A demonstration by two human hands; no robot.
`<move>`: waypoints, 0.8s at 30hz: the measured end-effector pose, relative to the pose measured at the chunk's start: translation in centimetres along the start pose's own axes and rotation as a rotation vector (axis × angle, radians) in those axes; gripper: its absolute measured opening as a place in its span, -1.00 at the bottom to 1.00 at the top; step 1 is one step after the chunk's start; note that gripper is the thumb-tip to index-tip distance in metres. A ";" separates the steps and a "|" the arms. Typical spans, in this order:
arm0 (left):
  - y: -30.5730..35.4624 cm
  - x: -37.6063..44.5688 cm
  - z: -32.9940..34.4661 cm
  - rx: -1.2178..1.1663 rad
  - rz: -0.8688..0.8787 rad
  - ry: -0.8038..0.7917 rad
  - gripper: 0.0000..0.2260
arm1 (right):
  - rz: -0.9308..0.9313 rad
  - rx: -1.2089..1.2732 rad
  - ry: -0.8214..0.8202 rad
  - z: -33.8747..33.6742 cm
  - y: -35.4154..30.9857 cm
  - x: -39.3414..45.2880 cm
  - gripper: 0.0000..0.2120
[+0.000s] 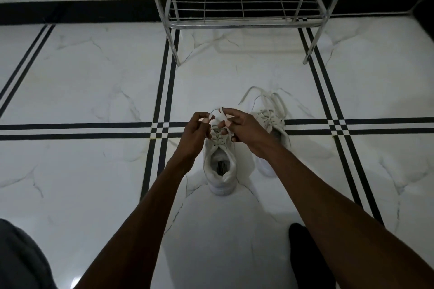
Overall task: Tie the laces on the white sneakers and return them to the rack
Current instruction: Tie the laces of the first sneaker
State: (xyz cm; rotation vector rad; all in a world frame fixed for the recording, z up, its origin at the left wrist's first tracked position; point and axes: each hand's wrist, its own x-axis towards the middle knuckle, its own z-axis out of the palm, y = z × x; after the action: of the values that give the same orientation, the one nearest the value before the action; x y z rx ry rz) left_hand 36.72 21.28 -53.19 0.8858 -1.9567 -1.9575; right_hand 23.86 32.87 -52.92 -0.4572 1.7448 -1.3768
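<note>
The near white lace-up sneaker (pixel 219 166) stands on the white marble floor (pixel 94 77), its flat white laces (pixel 217 114) pinched by the left hand (pixel 196 134) and right hand (pixel 244 128), arms outstretched. Second white sneaker (pixel 273 124) sits just right; the metal wire rack (pixel 244 7) stands farther off.

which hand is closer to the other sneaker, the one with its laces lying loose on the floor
Right. The right hand overlaps the loose-laced sneaker in view. The left hand sits on the far side of the near sneaker, both pinching its laces.
</note>
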 end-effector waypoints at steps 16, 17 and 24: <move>0.3 1.0 -0.5 0.378 0.254 -0.113 -0.72 | -0.001 0.087 -0.065 0.8 -0.6 0.1 -0.74; 0.2 1.1 -0.5 0.371 0.251 -0.119 -0.72 | -0.010 0.082 -0.031 1.0 -0.7 0.1 -0.71; 0.1 0.8 -1.1 0.058 -0.040 -0.087 -0.56 | 0.071 0.257 0.160 1.6 -0.2 0.2 -0.85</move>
State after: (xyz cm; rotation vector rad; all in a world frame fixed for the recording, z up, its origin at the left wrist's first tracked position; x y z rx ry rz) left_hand 36.66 19.93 -53.24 0.8750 -2.0687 -2.0028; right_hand 24.94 31.67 -52.83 -0.1465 1.6616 -1.5956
